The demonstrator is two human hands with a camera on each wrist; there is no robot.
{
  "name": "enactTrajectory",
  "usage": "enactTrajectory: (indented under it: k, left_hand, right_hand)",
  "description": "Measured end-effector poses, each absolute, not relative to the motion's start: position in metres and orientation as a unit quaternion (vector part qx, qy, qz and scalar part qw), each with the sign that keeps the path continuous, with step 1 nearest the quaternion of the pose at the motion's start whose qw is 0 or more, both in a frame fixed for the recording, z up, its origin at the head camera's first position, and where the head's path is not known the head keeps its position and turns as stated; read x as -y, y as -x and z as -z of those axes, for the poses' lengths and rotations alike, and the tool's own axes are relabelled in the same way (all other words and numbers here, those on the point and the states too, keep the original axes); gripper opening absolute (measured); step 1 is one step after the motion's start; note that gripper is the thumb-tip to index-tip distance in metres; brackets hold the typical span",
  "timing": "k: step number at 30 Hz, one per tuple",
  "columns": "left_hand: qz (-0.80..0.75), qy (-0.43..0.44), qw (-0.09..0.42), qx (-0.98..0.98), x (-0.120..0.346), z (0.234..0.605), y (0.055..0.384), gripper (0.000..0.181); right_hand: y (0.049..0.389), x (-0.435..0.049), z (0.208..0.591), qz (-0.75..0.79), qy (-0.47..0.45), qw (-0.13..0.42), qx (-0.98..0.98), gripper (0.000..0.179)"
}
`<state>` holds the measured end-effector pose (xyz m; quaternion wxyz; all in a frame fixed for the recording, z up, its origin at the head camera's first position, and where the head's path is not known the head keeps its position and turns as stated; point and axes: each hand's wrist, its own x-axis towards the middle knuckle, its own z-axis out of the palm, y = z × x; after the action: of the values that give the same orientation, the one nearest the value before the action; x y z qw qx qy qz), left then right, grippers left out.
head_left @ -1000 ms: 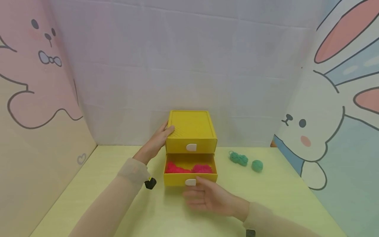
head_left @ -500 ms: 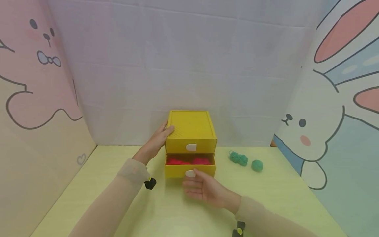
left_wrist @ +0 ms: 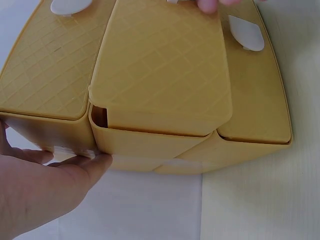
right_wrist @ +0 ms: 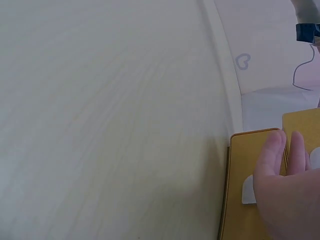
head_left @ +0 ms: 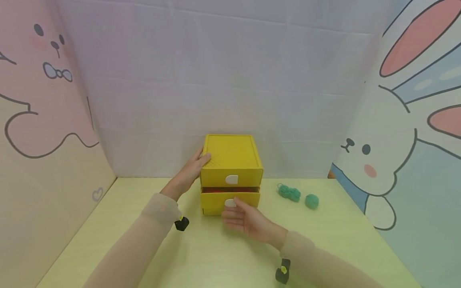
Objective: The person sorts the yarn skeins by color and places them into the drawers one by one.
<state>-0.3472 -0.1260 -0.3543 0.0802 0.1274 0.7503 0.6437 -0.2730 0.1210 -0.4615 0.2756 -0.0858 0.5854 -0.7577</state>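
Note:
A yellow drawer cabinet (head_left: 230,154) stands against the back curtain. Its middle drawer (head_left: 212,200), with a white tab handle (head_left: 230,203), sticks out slightly; only a sliver of red shows inside. My left hand (head_left: 189,172) rests on the cabinet's upper left side, thumb over the top edge, fingers along the side panel (left_wrist: 60,135). At the front, my right hand (head_left: 255,224) has its fingers extended, its thumb and fingertips right at the drawer's handle. In the left wrist view, the right hand's fingertips (left_wrist: 207,5) show at the middle drawer's front.
To the cabinet's right lie a green yarn skein (head_left: 289,193) and a green yarn ball (head_left: 311,201) on the pale table (head_left: 201,256). A white curtain (head_left: 230,72) hangs behind, with cartoon-printed panels (head_left: 374,160) at both sides.
The middle drawer has slid back into the cabinet, hiding most of the red and pink yarn. My right hand has moved inward with it, while my left hand stays on the cabinet.

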Motion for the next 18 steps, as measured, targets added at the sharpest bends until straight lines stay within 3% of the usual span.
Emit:
enactTrajectory:
  k: [18]
  left_hand:
    - [-0.646,-0.128,0.077,-0.748,0.126,0.355,0.347,0.075]
  right_hand:
    - [0.293,-0.117,0.462,0.746,0.097,0.246,-0.612,0.074]
